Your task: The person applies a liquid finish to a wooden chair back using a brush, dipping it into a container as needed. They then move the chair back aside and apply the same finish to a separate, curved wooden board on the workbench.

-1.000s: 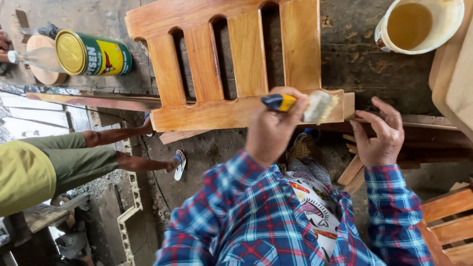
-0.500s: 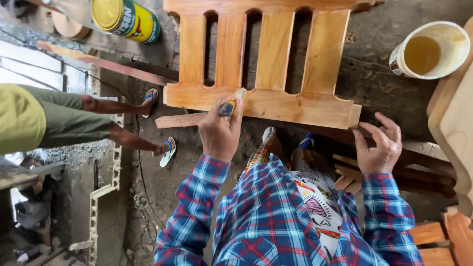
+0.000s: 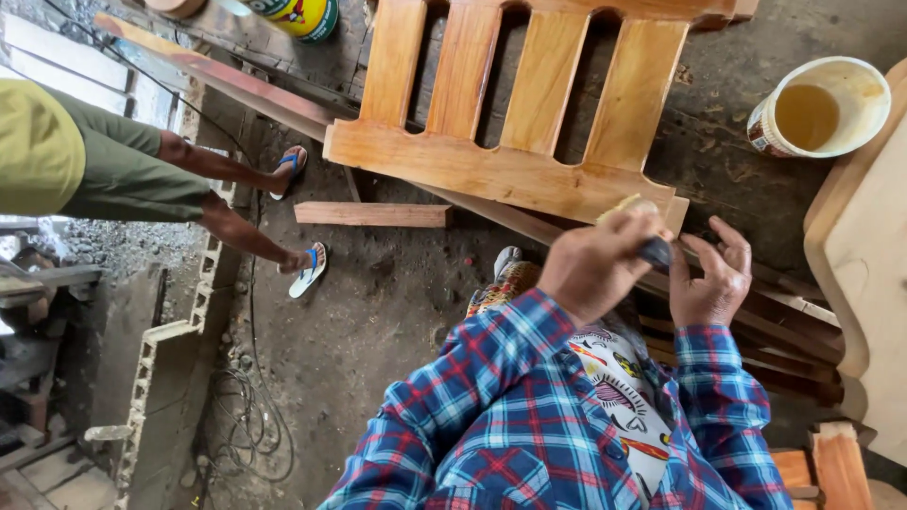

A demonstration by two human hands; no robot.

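your left hand has its fingers wrapped tight around a dark-handled paintbrush, bristles on the lower right corner of the slatted orange wooden frame lying on the dirt floor. your right hand hovers just beside it, fingers spread loose. a white bucket of yellowish liquid stands well apart, upper right.

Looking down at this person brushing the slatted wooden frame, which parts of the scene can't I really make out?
All in the head view:
- Brush: mostly hidden inside the left hand; only a dark handle end and a pale tip show.
- Wooden frame: its top is cut off by the picture edge.
- Yellow can: cut off at the top edge.
- Bystander: cut off by the left edge.
- Right hand: palm side faces away.
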